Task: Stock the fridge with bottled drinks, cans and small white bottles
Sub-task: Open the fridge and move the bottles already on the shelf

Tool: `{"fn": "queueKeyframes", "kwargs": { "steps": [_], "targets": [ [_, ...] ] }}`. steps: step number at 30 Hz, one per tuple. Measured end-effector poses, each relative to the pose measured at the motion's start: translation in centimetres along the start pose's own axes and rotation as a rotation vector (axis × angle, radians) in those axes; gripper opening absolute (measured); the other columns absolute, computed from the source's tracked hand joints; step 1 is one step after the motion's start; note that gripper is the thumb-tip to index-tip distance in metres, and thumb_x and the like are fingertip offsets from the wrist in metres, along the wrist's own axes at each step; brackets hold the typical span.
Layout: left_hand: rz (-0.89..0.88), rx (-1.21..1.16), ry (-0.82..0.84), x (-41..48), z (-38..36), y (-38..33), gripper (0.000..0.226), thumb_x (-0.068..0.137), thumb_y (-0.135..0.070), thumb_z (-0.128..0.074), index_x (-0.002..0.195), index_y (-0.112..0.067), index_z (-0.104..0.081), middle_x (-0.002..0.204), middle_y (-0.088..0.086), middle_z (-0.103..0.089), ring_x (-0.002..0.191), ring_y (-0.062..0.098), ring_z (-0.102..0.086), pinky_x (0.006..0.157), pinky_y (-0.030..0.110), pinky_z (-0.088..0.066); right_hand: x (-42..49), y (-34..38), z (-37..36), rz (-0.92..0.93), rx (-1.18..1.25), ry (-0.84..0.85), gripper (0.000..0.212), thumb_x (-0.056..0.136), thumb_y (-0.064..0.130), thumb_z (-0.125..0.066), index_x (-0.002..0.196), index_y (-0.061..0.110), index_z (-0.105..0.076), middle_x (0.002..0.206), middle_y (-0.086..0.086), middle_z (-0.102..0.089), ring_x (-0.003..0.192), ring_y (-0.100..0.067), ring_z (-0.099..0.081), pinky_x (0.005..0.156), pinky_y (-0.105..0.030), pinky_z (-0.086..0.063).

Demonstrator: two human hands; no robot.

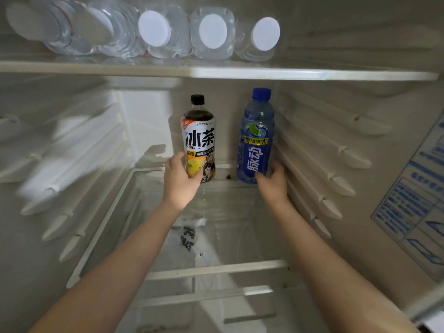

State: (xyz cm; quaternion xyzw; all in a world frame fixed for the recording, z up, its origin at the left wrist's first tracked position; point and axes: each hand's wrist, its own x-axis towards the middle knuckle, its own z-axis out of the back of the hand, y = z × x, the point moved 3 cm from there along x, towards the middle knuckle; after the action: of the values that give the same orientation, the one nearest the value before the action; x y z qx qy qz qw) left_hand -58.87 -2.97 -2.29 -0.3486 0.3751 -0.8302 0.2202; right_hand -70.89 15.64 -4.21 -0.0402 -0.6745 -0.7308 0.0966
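Here, both bare arms reach into the fridge (374,193) over the glass shelf (100,227). The left hand (179,180) grips the base of a dark tea bottle (199,138). The right hand (273,183) grips a blue drink bottle (255,140) just right of it. Both bottles are upright at the shelf's far end. Above, water bottles (168,32) lie on the upper shelf (240,73).
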Motion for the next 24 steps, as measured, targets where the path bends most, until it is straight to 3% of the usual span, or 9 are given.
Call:
{"fn": "queueKeyframes", "kwargs": {
  "steps": [3,5,8,10,14,17,21,24],
  "targets": [
    [-0.052,0.029,0.112,-2.9,-0.3,-1.6,0.059,0.086,-0.023,-0.065,0.138,-0.012,-0.041,0.139,0.008,-0.042,0.131,0.021,-0.037,0.105,0.02,-0.025,-2.0,0.3,1.2,-0.043,-0.058,-0.005,0.035,0.086,0.0,-0.059,0.12,-0.004,-0.053,0.112,-0.016,-0.061,0.094,-0.021,-0.057,0.077,-0.02,-0.038],
    [-0.084,0.029,0.151,-4.8,-0.5,-2.5,0.057,0.087,-0.026,-0.064,0.138,-0.015,-0.041,0.141,0.005,-0.039,0.131,0.017,-0.036,0.101,0.017,-0.022,-4.0,0.4,2.3,-0.046,-0.062,0.074,0.027,0.089,0.001,-0.055,0.116,-0.006,-0.056,0.096,-0.012,-0.061,0.076,-0.01,-0.053,0.07,-0.019,-0.039],
    [-0.167,-0.015,0.175,-7.3,-0.5,-3.8,0.047,0.087,-0.024,-0.064,0.13,-0.016,-0.049,0.135,0.001,-0.045,0.125,0.01,-0.04,0.096,0.011,-0.023,-8.4,0.9,4.6,-0.01,-0.053,0.128,0.013,0.092,0.004,-0.054,0.098,0.012,-0.061,0.082,0.003,-0.06,0.071,-0.004,-0.054,0.065,-0.014,-0.04],
    [-0.204,-0.078,0.178,-9.0,-0.4,-4.2,0.039,0.086,-0.022,-0.064,0.124,-0.018,-0.054,0.128,-0.004,-0.048,0.12,0.004,-0.042,0.095,0.008,-0.026,-11.5,1.0,6.4,0.034,-0.047,0.079,0.022,0.091,0.004,-0.054,0.088,0.025,-0.059,0.086,0.002,-0.065,0.08,-0.012,-0.061,0.074,-0.021,-0.046],
    [-0.275,-0.206,0.154,-13.1,-0.6,-4.9,0.028,0.085,-0.017,-0.06,0.113,-0.015,-0.058,0.12,-0.008,-0.053,0.115,-0.005,-0.046,0.099,0.016,-0.034,-18.0,1.0,10.3,0.118,-0.14,0.01,0.021,0.087,0.011,-0.054,0.084,0.031,-0.061,0.08,0.009,-0.068,0.077,-0.009,-0.065,0.067,-0.021,-0.047],
    [-0.341,-0.245,0.167,-17.2,-1.4,-6.1,0.024,0.085,-0.012,-0.058,0.11,-0.01,-0.06,0.117,-0.001,-0.059,0.113,0.007,-0.053,0.098,0.023,-0.038,-22.4,0.5,13.2,0.155,-0.257,0.028,0.028,0.088,0.005,-0.053,0.086,0.032,-0.061,0.082,0.011,-0.068,0.076,-0.01,-0.065,0.066,-0.021,-0.05],
    [-0.46,-0.276,0.255,-23.7,-2.9,-8.1,0.022,0.086,-0.011,-0.055,0.106,-0.005,-0.061,0.108,-0.002,-0.061,0.1,0.014,-0.056,0.091,0.022,-0.04,-28.3,-2.0,17.8,0.053,-0.359,0.041,0.02,0.088,0.008,-0.053,0.088,0.023,-0.065,0.078,0.019,-0.065,0.07,-0.005,-0.061,0.058,-0.015,-0.045],
    [-0.545,-0.31,0.436,-29.7,-4.3,-9.3,0.024,0.085,-0.017,-0.051,0.103,-0.007,-0.063,0.103,-0.006,-0.06,0.096,0.009,-0.054,0.089,0.016,-0.038,-34.2,-5.1,22.3,-0.077,-0.513,0.085,0.018,0.09,0.011,-0.054,0.094,0.023,-0.067,0.079,0.021,-0.064,0.073,-0.003,-0.061,0.064,-0.021,-0.049]
  ]
}}
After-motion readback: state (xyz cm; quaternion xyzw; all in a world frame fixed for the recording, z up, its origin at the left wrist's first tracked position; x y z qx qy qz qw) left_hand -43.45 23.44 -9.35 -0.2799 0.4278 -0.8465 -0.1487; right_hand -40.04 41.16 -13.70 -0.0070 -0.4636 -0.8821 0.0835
